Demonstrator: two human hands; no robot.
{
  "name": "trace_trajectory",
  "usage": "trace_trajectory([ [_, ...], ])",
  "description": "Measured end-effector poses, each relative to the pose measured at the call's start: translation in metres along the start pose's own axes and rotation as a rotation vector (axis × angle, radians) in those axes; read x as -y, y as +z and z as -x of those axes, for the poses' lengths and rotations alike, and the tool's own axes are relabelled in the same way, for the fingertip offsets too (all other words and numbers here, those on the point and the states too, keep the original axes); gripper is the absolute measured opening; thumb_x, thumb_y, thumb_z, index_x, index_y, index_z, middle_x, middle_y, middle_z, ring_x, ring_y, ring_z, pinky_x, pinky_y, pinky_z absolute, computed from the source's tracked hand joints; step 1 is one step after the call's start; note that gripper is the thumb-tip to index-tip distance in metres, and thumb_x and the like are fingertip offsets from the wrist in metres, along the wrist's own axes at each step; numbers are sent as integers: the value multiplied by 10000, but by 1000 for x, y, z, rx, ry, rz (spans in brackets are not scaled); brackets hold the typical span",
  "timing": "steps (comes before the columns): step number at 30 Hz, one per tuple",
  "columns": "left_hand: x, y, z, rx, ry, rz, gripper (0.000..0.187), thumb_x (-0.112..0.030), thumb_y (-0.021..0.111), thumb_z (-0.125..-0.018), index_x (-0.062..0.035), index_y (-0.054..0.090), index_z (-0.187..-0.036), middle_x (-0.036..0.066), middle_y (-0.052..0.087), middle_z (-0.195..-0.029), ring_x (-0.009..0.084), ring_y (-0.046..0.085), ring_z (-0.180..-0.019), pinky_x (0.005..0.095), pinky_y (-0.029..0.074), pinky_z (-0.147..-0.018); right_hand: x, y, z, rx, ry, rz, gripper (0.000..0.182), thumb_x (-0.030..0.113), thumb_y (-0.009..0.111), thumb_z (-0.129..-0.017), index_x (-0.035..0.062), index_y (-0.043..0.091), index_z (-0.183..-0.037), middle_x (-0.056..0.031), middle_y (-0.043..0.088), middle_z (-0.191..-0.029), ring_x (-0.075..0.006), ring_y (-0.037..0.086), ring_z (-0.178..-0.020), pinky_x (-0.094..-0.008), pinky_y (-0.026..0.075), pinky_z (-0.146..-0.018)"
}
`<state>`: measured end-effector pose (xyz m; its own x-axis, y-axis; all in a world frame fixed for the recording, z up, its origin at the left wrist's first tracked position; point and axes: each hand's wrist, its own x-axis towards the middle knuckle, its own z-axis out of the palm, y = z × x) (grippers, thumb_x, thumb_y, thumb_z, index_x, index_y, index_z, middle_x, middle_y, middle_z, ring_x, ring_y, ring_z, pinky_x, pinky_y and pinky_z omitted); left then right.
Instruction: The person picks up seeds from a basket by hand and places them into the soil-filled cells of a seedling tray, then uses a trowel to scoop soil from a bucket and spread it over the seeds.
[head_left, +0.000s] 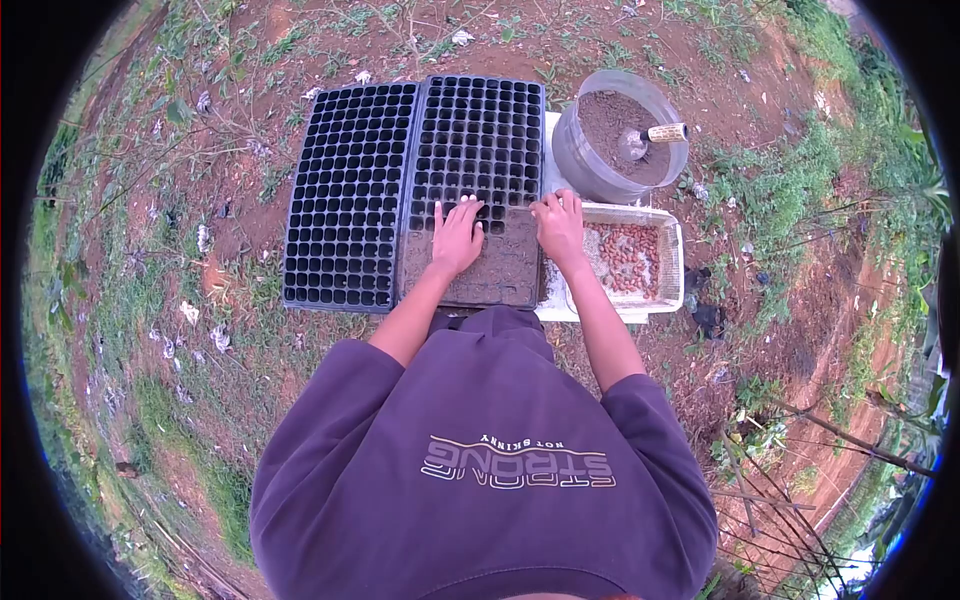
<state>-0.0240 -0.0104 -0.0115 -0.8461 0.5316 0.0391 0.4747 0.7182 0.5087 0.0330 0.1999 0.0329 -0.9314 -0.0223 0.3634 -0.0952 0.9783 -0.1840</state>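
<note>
Two black seedling trays lie side by side in front of me. The right seedling tray has its near cells covered with dark soil, while its far cells look hollow. My left hand lies over that tray with fingers spread, where the soil meets the uncovered cells. At the tray's right edge is my right hand, its fingers curled and pinched together. Whatever is between those fingertips is too small or hidden to make out. The left seedling tray shows no soil in its cells.
To the right stands a bucket of soil with a trowel stuck in it. Nearer sits a white plastic basket holding reddish-brown seeds. Grassy bare ground surrounds everything, with thin dry branches at the lower right.
</note>
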Motion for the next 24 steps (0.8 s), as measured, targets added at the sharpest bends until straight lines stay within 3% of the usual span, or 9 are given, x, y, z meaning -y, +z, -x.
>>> trace_trajectory([
  [14, 1, -1, 0, -16, 14, 23, 423, -187, 490, -922, -133, 461, -1341, 70, 464, -1425, 218, 358, -1383, 549, 114, -1174, -1, 5, 10, 2, 74, -13, 112, 92, 671, -758, 93, 719, -860, -45, 619, -922, -272, 495, -1047, -406, 381, -928],
  [16, 2, -2, 0, -13, 15, 25, 424, -189, 490, -923, -133, 461, -1342, 71, 463, -1426, 217, 357, -1383, 548, 110, -1175, -1, 7, 11, -93, 73, -37, 101, 97, 674, -756, 97, 715, -849, -44, 620, -923, -270, 497, -1044, -412, 381, -923],
  [24, 1, -4, 0, 14, 14, 10, 433, -192, 485, -924, -137, 453, -1353, 74, 455, -1433, 216, 359, -1380, 549, 93, -1180, 3, 11, 18, -110, 108, -36, 93, 131, 681, -797, 123, 717, -883, -34, 626, -920, -272, 494, -1041, -423, 360, -922],
])
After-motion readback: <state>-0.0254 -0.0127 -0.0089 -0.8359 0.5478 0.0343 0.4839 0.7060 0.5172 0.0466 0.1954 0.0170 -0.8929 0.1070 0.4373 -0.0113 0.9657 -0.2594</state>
